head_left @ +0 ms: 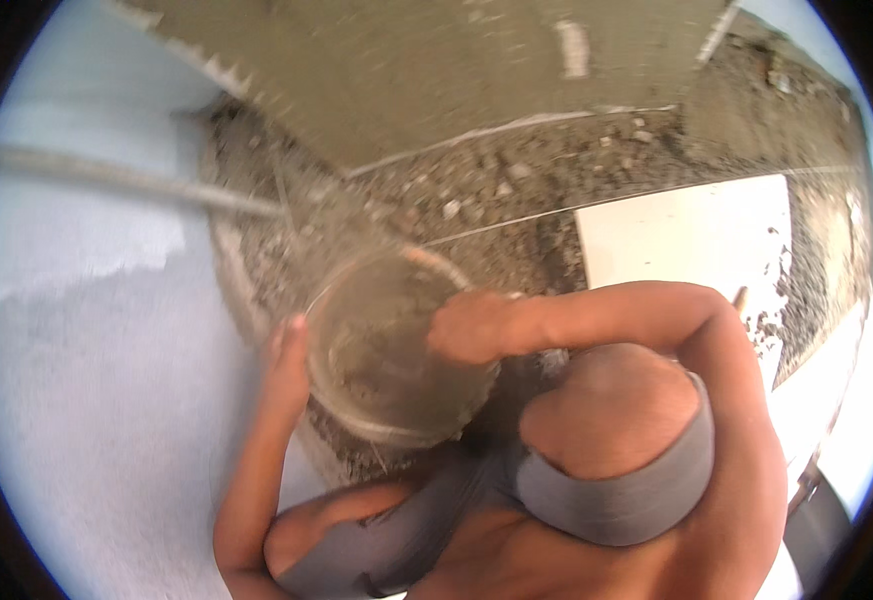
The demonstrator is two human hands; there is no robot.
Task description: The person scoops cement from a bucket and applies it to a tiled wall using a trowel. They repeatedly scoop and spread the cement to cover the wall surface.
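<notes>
A round bucket (386,432) stands on rough ground, holding a grey, wet-looking mix (371,350). Over its right side, my right hand (471,325) is closed with the knuckles up. What it grips is hidden beneath the fingers and blurred. My left hand (289,352) is beside the bucket's left rim, its fingers pointing up and stretched out. Whether it touches the rim, I cannot tell. Both my bent knees flank the near side of the bucket, in grey shorts (621,500).
A pale blue wall (86,350) rises at left, with a long rod (146,183) across it. Beyond the bucket are rubble (496,180) and a grey-green mortared surface (436,70). A thin string (516,218) crosses to the right, above a white panel (681,235).
</notes>
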